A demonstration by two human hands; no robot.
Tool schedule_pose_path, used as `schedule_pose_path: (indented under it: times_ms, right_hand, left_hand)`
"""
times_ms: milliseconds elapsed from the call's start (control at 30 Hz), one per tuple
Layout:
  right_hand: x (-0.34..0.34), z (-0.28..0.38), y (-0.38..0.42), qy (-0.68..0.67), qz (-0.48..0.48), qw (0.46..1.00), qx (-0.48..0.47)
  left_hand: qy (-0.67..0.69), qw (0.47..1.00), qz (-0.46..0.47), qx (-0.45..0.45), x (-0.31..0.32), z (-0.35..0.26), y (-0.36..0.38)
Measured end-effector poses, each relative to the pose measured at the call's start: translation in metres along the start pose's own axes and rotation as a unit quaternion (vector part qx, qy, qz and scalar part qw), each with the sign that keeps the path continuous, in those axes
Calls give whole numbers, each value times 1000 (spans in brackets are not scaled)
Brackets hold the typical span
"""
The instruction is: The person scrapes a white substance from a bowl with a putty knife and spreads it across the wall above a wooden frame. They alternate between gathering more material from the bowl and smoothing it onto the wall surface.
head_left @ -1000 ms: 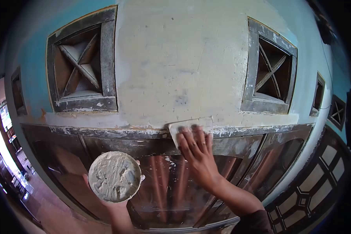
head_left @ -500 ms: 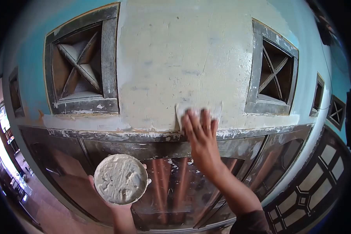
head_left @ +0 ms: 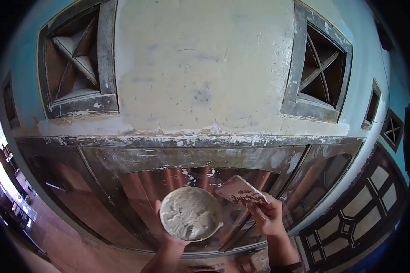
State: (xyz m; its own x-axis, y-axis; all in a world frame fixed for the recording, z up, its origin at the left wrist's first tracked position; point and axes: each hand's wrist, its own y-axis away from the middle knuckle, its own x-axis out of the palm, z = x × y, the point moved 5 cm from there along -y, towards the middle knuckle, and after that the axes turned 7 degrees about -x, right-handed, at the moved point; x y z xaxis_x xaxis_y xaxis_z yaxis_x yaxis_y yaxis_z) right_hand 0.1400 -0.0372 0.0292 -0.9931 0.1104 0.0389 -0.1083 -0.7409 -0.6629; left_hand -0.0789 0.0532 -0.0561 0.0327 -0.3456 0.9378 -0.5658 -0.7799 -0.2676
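A person's right hand (head_left: 269,217), held upright, pinches a tilted spreader (head_left: 240,190) by its edge; the left hand (head_left: 173,240) cups a bowl (head_left: 217,227) of putty (head_left: 189,211) from below.

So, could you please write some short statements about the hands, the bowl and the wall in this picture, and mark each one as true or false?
1. The left hand holds up a round bowl. True.
2. The bowl is empty. False: there is pale paste in it.
3. The right hand grips a flat scraper. True.
4. The scraper is pressed flat on the wall between the vents. False: it is held tilted, lower down, near the bowl.
5. The large vent at the right of the picture has crossed bars. True.
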Motion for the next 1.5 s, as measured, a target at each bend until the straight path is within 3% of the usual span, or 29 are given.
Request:
schedule_pose_path:
  times_ms: [167,433,533,700,800,1033,1267,1333,1400,1433,1500]
  right_hand:
    - [-18,9,-2,81,2,997,-20]
    - [-44,10,3,104,36,994,-20]
    - [-51,11,7,122,57,991,-27]
    - [-52,24,4,121,88,987,-62]
    - [-54,24,5,193,163,962,-101]
    - [-63,20,9,313,192,921,-132]
    - [-88,-7,20,375,173,910,-37]
    - [-94,-10,23,414,174,893,-29]
    - [-115,-23,29,450,151,866,156]
    - [-120,-21,30,451,151,866,154]
    - [-124,1,26,408,86,908,42]
  left_hand:
    - [99,994,12,-52,2,35,-6]
    - [81,994,-38,-65,7,71,-9]
    - [115,989,48,-82,18,84,-9]
    - [129,988,37,-81,16,98,-12]
    - [157,982,50,-88,11,106,-14]
    - [174,978,70,-97,-7,119,-18]
    - [156,979,48,-126,-17,131,-16]
    - [71,990,-13,-121,-14,133,-14]
    - [21,990,-47,-129,-17,132,-13]
    - [-29,987,-80,-133,-20,131,-14]
    - [-34,988,-97,-117,-25,130,-18]
